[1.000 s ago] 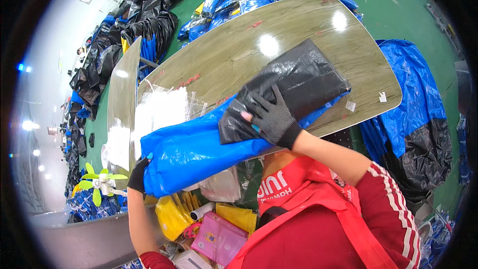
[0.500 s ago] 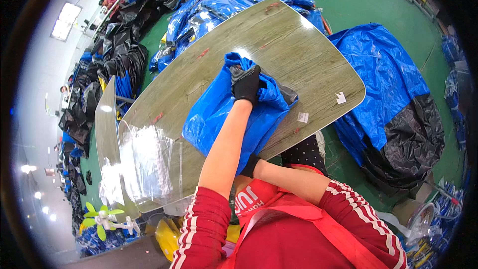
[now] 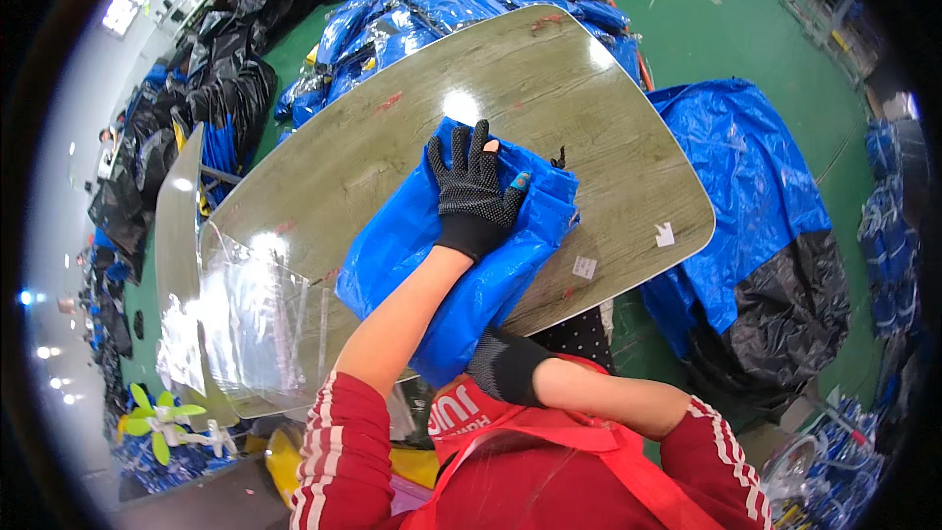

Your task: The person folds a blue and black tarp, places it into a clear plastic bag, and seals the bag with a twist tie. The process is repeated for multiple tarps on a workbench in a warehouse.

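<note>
On the wood-patterned tabletop lies a folded blue plastic sheet (image 3: 392, 270), much like a tarp. My left hand (image 3: 471, 182), in a black dotted glove, presses flat on its far part with the fingers spread. One fingertip of that glove is bare, and the thumb tip has a blue-green covering. By the sheet's near edge, close to my apron, is my right hand (image 3: 505, 365), also gloved in black. Its fingers are mostly hidden at the sheet's edge, so their grip does not show.
Clear plastic bags (image 3: 250, 319) lie on the table's left part. A large blue and black sheet (image 3: 751, 196) hangs or lies beside the right edge. Packed blue bundles (image 3: 412, 15) are heaped beyond the table. A small green fan (image 3: 162, 422) stands at lower left.
My left hand has gone from closed on the bunched sheet to spread flat on top. The sheet's far part looks flatter. My right hand shows more, near the apron.
</note>
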